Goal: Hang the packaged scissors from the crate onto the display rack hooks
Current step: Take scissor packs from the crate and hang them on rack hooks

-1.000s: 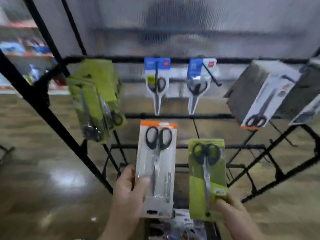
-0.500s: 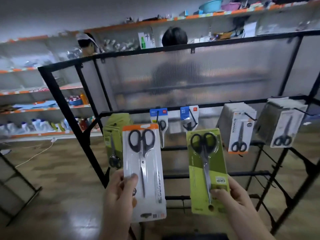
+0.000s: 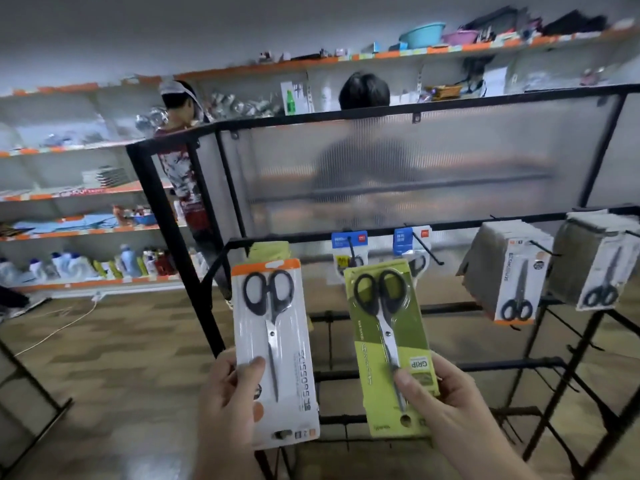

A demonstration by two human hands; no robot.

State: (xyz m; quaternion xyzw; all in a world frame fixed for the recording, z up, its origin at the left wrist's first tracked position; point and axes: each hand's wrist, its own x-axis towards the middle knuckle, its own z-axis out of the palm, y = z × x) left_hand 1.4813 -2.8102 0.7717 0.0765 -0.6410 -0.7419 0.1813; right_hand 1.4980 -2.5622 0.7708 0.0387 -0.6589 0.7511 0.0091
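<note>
My left hand (image 3: pixel 230 407) grips the lower part of a white scissors pack with an orange top (image 3: pixel 273 348), held upright. A green scissors pack (image 3: pixel 388 344) stands upright in my right hand (image 3: pixel 446 407), thumb across its front. Both packs are in front of the black display rack (image 3: pixel 346 233). On the rack's hooks hang two blue-topped packs (image 3: pixel 348 249), a green stack (image 3: pixel 270 249) partly hidden behind the white pack, and two thick stacks of white packs (image 3: pixel 509 271) at the right. The crate is out of view.
A frosted panel (image 3: pixel 398 174) backs the rack. Two people stand behind it, near wall shelves (image 3: pixel 86 233) stocked with bottles and goods. Lower rack bars (image 3: pixel 485 365) run below the hooks. A black frame (image 3: pixel 31 403) stands at the left on the wooden floor.
The view has tilted up from the rack's lower part to the whole rack and the shelves behind. Both packs stay in my hands and have risen toward the hook row.
</note>
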